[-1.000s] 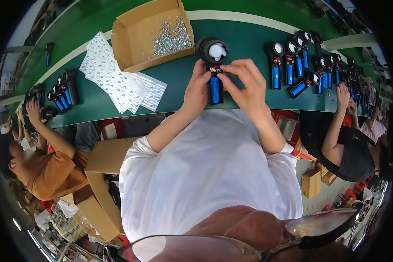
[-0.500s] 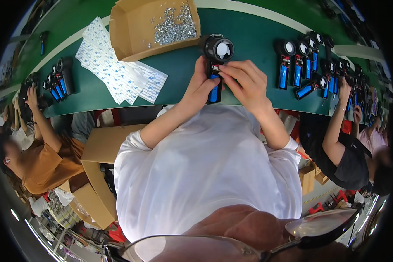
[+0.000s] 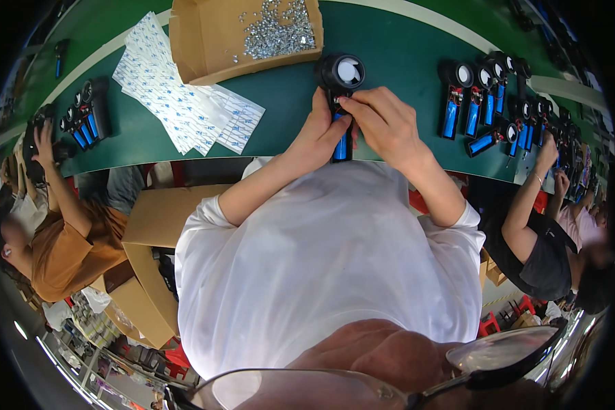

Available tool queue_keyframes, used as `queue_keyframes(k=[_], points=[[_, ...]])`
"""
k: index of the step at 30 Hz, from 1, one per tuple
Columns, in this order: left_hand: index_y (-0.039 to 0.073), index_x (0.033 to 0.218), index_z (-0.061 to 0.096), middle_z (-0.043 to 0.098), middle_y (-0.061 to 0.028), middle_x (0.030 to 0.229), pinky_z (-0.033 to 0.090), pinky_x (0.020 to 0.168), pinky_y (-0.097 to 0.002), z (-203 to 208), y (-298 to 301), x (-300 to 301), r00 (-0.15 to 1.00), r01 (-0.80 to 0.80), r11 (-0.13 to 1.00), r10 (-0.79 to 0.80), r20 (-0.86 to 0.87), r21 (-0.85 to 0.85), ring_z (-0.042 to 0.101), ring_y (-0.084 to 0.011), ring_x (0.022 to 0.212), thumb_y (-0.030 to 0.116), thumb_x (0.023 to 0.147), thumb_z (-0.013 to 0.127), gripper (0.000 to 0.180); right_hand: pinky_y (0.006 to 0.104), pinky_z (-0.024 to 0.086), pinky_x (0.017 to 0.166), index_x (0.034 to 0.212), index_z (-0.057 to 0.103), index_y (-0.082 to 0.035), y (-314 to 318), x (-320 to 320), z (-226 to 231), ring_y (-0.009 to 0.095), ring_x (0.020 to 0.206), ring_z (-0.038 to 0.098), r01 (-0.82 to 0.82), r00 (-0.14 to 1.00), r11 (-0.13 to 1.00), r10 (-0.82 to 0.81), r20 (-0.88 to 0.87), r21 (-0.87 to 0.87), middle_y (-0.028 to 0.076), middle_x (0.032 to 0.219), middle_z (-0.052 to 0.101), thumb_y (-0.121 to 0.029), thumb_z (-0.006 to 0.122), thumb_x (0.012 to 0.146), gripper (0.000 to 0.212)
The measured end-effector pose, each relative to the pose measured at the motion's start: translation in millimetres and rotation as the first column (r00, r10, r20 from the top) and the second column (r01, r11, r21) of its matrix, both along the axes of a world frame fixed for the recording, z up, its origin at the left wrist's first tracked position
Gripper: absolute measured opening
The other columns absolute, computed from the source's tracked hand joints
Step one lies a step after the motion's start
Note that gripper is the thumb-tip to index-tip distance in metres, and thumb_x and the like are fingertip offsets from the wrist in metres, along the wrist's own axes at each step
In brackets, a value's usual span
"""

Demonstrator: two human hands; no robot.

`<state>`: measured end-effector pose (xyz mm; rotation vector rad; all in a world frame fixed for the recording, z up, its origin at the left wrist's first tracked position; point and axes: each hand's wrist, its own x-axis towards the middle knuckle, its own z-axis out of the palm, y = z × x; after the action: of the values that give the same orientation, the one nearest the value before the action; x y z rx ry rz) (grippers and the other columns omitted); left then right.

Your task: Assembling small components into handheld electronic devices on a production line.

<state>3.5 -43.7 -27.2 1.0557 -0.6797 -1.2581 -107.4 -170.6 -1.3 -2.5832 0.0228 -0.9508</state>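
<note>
A black handheld device [image 3: 331,72] with a round head and a white disc at its centre stands out over the bench's near edge, its handle pointing toward me. The handle is uncovered and shows a blue battery cell [image 3: 339,147]. My left hand [image 3: 314,135] is wrapped round the handle from the left, thumb lying across the battery. At the neck, just below the head, my right hand [image 3: 391,126] is closed in a pinch by a bit of red wiring. Whatever those fingertips pinch is too small and covered to make out.
Beyond my hands lies a cardboard box [image 3: 208,41] holding many small metal parts. White sheets with blue print [image 3: 184,102] overlap left of it. Similar devices [image 3: 451,113] stand at right, more [image 3: 85,123] at left. Co-workers sit on both sides; an open carton [image 3: 143,273] stands at my left.
My right fingers have shifted slightly and bent closer in at the device's neck. The left hand keeps its grip. The whole view has moved a little, so the box sits higher.
</note>
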Motion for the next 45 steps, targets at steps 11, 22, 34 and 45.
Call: queue_keyframes(k=[11,22,34,45], points=[[0.002,0.129,0.038,0.055,-0.0139,0.108,0.055,0.072,-0.0422,4.2,-4.9,13.7,0.785,-0.008,0.995,-0.058,-0.617,-0.104,0.061,-0.0249,0.087,0.005,0.085,0.052,0.046,0.0271,0.053,0.075,0.109,0.067,-0.002,-4.6,-9.1,8.5,0.015,0.084,0.065,0.104,0.990,0.750,-0.142,0.006,0.654,0.009,0.103,0.067,0.006,0.073,0.078,0.032],[0.004,0.135,0.032,0.055,-0.0151,0.113,0.056,0.083,-0.0455,10.3,-6.0,-1.7,0.840,0.000,0.999,-0.027,-0.541,-0.051,0.063,-0.0279,0.096,0.003,0.084,0.052,0.054,0.0262,0.051,0.070,0.100,0.070,-0.003,-2.9,-17.1,18.2,0.015,0.081,0.065,0.155,0.988,0.797,-0.136,-0.077,0.583,0.007,0.091,0.067,-0.001,0.074,0.080,0.021],[0.003,0.137,0.030,0.057,-0.0123,0.104,0.054,0.069,-0.0338,-0.2,-1.0,-12.5,0.972,-0.103,0.995,0.102,-0.213,0.007,0.062,-0.0191,0.083,0.014,0.101,0.042,0.040,0.0306,0.053,0.062,0.093,0.071,-0.005,9.3,-12.3,8.7,0.023,0.078,0.067,0.185,0.982,0.946,-0.168,-0.088,0.267,0.006,0.083,0.066,-0.005,0.075,0.078,0.016],[0.001,0.143,0.025,0.057,-0.0134,0.104,0.056,0.069,-0.0303,-10.7,-4.1,-8.7,0.986,-0.129,0.992,0.126,-0.111,-0.016,0.063,-0.0163,0.076,0.008,0.100,0.035,0.045,0.0281,0.053,0.065,0.097,0.072,-0.002,6.7,-12.3,-0.3,0.021,0.076,0.068,0.171,0.978,0.892,-0.103,-0.182,0.417,0.009,0.090,0.069,-0.001,0.075,0.078,0.020]])
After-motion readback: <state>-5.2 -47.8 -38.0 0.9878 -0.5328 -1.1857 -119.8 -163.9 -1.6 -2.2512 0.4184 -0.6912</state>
